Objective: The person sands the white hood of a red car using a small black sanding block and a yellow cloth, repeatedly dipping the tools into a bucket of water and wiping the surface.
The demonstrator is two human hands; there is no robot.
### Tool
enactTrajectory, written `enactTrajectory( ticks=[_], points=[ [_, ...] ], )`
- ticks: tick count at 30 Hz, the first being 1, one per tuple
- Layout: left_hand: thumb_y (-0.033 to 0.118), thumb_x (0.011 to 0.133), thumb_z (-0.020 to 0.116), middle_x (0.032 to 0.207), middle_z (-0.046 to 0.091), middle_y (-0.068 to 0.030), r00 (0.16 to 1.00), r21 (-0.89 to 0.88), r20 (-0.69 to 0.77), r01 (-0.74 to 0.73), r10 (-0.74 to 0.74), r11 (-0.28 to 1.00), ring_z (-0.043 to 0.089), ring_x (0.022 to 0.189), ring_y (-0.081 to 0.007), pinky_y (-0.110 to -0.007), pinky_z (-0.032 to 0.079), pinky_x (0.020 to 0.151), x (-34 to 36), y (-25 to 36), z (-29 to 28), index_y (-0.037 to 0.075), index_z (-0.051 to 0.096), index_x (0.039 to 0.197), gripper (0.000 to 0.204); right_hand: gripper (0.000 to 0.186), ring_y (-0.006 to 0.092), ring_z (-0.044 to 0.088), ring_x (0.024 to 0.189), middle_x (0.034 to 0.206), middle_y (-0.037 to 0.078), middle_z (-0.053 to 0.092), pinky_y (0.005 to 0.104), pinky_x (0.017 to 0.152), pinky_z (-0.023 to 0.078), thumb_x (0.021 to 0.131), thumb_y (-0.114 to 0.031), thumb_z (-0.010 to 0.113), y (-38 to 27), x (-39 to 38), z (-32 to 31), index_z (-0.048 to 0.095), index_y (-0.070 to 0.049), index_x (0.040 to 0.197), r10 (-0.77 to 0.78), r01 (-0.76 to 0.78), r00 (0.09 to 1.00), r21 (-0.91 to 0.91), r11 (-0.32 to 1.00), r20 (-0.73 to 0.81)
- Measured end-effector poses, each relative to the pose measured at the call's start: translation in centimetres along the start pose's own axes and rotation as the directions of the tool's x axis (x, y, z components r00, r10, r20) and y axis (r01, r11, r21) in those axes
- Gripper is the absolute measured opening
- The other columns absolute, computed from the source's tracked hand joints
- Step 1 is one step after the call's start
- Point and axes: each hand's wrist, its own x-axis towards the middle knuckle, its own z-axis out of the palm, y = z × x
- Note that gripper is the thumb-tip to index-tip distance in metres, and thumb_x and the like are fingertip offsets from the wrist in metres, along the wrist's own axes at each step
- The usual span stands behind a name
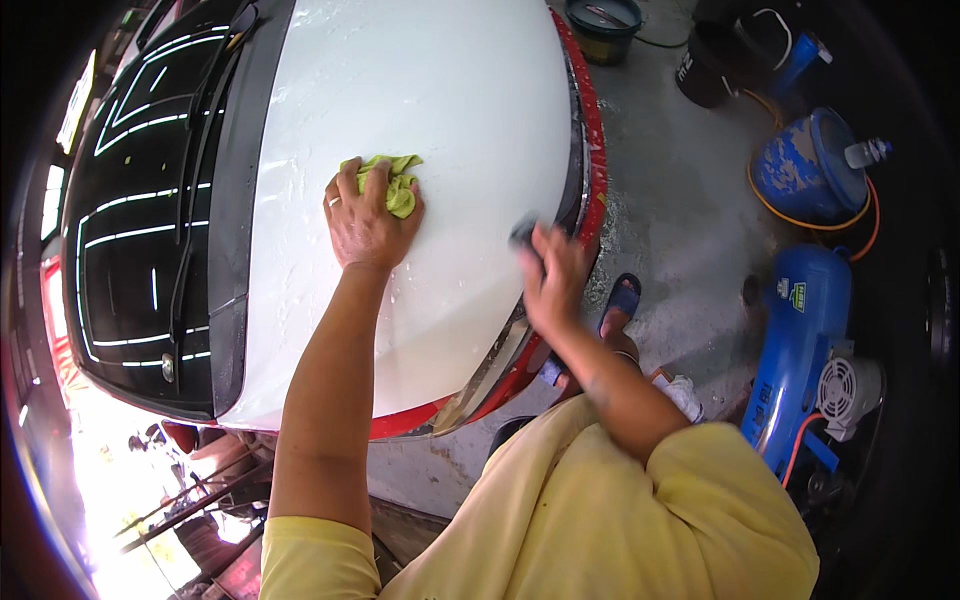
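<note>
My left hand (368, 228) presses a crumpled yellow-green cloth (402, 196) against the white car hood (450, 90), fingers curled over it. Drops and streaks of water lie on the paint around the cloth. To the right, my right hand (556, 285) is smeared by motion over the hood's front edge. It grips a small dark pad or block (523, 232), too blurred to name more exactly. Just beyond that edge run a dark strip and the red front bumper (595, 150).
Left of the hood is the dark windshield (140, 240) with its wipers. On the wet concrete floor (660, 180) at right stand a blue air compressor tank (805, 320), a blue drum (800, 170) ringed by an orange hose, and a black bucket (705, 75). A sandaled foot (622, 300) stands beside the bumper.
</note>
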Motion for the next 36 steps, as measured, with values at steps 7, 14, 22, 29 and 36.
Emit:
enactTrajectory(
  ticks=[7, 14, 22, 29, 36],
  points=[
    [0.039, 0.091, 0.083, 0.143, 0.06, -0.0171, 0.998, -0.002, -0.026, -0.061, 0.061, 0.998, 0.058, 0.132, -0.0399, -0.052, 0.05, 0.112, 1.0, 0.8, 0.4, 0.017, 0.073, 0.132, 0.048, 0.043, 0.0406, 0.064, 0.127, 0.145, 0.014, 0.069, 0.0545, 0.111, 0.049, 0.104, -0.022, 0.073, 6.9, 14.1, 0.4, 0.067, -0.009, 0.145, 0.247, -0.246, 0.967, 0.026, 0.969, -0.057],
    [0.038, 0.09, 0.083, 0.141, 0.06, -0.0161, 0.997, 0.018, -0.047, -0.063, 0.063, 0.998, 0.058, 0.129, -0.0399, -0.051, 0.051, 0.109, 0.4, 0.1, 0.3, 0.017, 0.073, 0.129, 0.045, 0.047, 0.0405, 0.064, 0.13, 0.146, 0.017, 0.068, 0.0554, 0.113, 0.046, 0.099, -0.017, 0.077, -1.8, -4.3, -0.3, 0.067, -0.012, 0.145, 0.091, -0.089, 0.996, 0.111, 0.99, -0.013],
    [0.038, 0.092, 0.082, 0.139, 0.061, -0.0173, 0.993, 0.023, -0.045, -0.105, 0.106, 0.994, 0.06, 0.129, -0.0401, -0.051, 0.053, 0.107, 1.2, 1.3, 0.3, 0.014, 0.071, 0.13, 0.046, 0.038, 0.0409, 0.067, 0.123, 0.139, 0.015, 0.072, 0.0522, 0.107, 0.051, 0.105, -0.022, 0.071, 7.5, 13.7, 0.0, 0.069, -0.009, 0.141, 0.181, -0.179, 0.976, 0.024, 0.983, -0.123],
    [0.037, 0.092, 0.082, 0.14, 0.061, -0.0185, 0.996, 0.06, -0.042, -0.078, 0.08, 0.995, 0.06, 0.128, -0.0408, -0.052, 0.053, 0.108, 0.4, 0.0, -0.3, 0.013, 0.071, 0.131, 0.046, 0.051, 0.0428, 0.064, 0.129, 0.147, 0.02, 0.067, 0.0572, 0.11, 0.048, 0.1, -0.01, 0.074, -1.8, -4.5, -0.1, 0.062, -0.01, 0.15, 0.122, -0.116, 0.992, 0.19, 0.975, -0.016],
    [0.037, 0.093, 0.082, 0.141, 0.06, -0.0181, 0.995, 0.041, -0.031, -0.094, 0.095, 0.995, 0.06, 0.129, -0.0413, -0.052, 0.053, 0.107, 0.9, 1.0, 0.1, 0.015, 0.071, 0.131, 0.046, 0.041, 0.0396, 0.066, 0.128, 0.139, 0.015, 0.074, 0.053, 0.111, 0.049, 0.105, -0.026, 0.073, 8.1, 15.5, 0.8, 0.069, -0.011, 0.143, 0.314, -0.309, 0.943, 0.055, 0.949, -0.108]
  ],
)
